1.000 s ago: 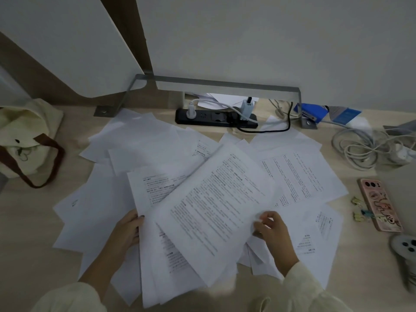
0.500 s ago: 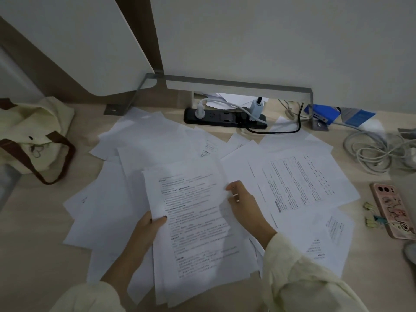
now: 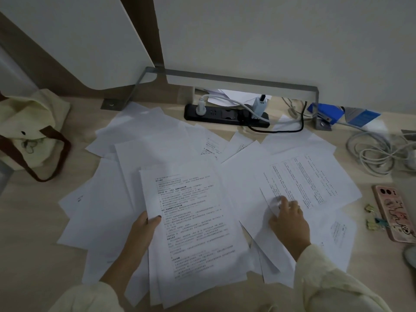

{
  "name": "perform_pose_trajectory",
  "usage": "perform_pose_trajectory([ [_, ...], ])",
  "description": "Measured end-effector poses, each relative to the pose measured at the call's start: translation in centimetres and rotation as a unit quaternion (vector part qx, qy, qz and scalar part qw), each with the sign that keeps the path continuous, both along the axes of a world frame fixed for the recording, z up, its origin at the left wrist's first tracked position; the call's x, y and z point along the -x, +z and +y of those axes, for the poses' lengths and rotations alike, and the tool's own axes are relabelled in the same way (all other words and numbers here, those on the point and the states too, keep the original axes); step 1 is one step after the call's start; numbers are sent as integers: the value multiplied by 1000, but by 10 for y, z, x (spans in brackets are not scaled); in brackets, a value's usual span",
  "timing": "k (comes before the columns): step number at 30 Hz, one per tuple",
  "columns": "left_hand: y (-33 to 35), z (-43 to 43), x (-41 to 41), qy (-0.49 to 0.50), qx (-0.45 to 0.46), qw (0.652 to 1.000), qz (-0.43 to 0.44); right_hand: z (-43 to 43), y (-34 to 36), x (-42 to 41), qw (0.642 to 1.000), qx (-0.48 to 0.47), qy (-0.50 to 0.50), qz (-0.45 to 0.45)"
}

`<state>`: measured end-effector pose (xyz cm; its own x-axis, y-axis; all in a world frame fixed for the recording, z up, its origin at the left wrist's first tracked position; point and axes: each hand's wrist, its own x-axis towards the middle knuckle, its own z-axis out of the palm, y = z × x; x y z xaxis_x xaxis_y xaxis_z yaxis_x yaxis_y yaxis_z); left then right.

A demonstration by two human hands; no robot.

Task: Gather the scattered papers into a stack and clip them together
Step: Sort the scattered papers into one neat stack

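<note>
head view: the left hand (image 3: 144,230) grips the gathered stack (image 3: 193,221) by its left edge, thumb on top of the printed page and fingers hidden beneath. the stack sits at the centre of the desk (image 3: 33,255), fanned unevenly at its bottom edge. at 3 o'clock from it the right hand (image 3: 287,221) bends its fingers onto the near corner of a loose sheet (image 3: 310,181) and seems to pinch that raised corner (the fingertips are blurred). more papers (image 3: 144,140) lie overlapped from 9 o'clock round through 12 to 4. the binder clips (image 3: 371,218) wait at the far 3 o'clock edge, just beside a pink phone (image 3: 392,212).

risks, as i judge them: the held stack is gripped on one side only, so its lower sheets could slide out as the next page is dragged across. the pinched sheet lies on top of others, and a pull may carry a neighbour along or crease the corner. sheets at 12 o'clock sit near the power strip (image 3: 225,114) and its cords, which could snag.

the desk is pale wood grain under dim light, backed by a plain wall with a metal bracket (image 3: 236,78). a cloth bag (image 3: 29,131) sits at 9 o'clock, coiled cable (image 3: 371,154) at 2.
</note>
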<state>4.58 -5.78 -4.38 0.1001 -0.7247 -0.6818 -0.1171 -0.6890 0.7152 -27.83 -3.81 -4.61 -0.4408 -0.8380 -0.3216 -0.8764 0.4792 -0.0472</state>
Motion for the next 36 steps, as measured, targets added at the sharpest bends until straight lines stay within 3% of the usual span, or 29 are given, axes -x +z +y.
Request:
perform_pose_trajectory([
  [6,2,3,1,7,28,1000,-4,-15,28,10,999,20,4,24],
  [9,4,3,6,24,83,996,-19,-27,52,-8,985,78,-73,-137],
  [12,13,4,11,39,122,991,23,-39,63,-42,935,86,-135,-318],
  [15,19,5,15,3,152,988,21,-45,70,-79,854,47,-187,-483],
  [18,19,5,17,-35,156,987,0,-50,73,-113,734,3,-258,-629],
  [22,8,7,15,-56,140,988,-19,-58,66,-144,591,-8,-308,-746],
  [25,1,10,18,-49,130,990,-26,-59,65,-155,531,-22,-297,-793],
  [28,-4,8,20,-49,137,989,-39,-59,65,-155,544,-55,-232,-804],
  [32,-12,2,26,3,126,989,-72,-55,64,-140,599,-91,-172,-777],
  [34,-10,0,30,22,120,989,-79,-53,65,-130,651,-65,-146,-742],
  [36,-12,-1,31,18,124,989,-83,-50,59,-118,751,16,-137,-646],
])
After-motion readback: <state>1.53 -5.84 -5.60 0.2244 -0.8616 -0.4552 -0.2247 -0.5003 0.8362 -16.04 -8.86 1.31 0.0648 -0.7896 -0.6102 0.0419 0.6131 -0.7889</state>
